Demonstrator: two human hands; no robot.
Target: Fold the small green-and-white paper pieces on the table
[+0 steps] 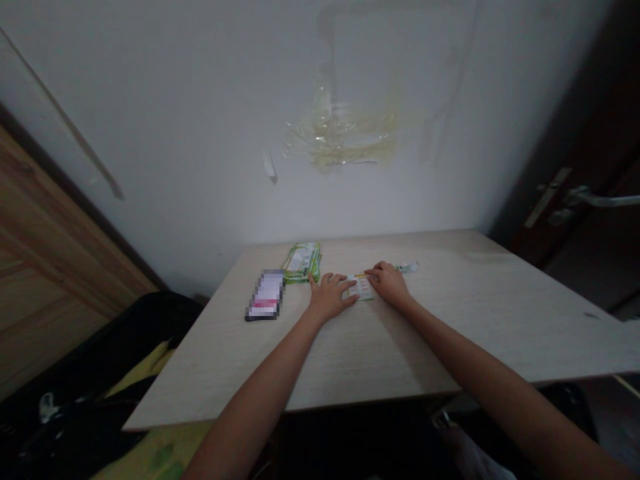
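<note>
A small white packet [361,287] with coloured print, a yellow top edge and a greenish lower edge lies flat on the table between my two hands. My left hand [329,295] rests palm down with its fingers spread, the right-side fingers touching the packet's left side. My right hand [389,281] presses on the packet's right edge, its fingers bent close together. A narrow piece of shiny, clear and green wrapper [408,267] sticks out beyond the right hand; the fingers hide its near end. Close to my left fingertips lies a stack of green and white packets [303,262].
A phone [266,295] with a blurred lit screen lies left of my left hand. The pale wooden table [500,307] meets a white wall [200,167] with old tape [345,137]. A door handle [600,199] is at the right; a dark bag [150,327] is at the left.
</note>
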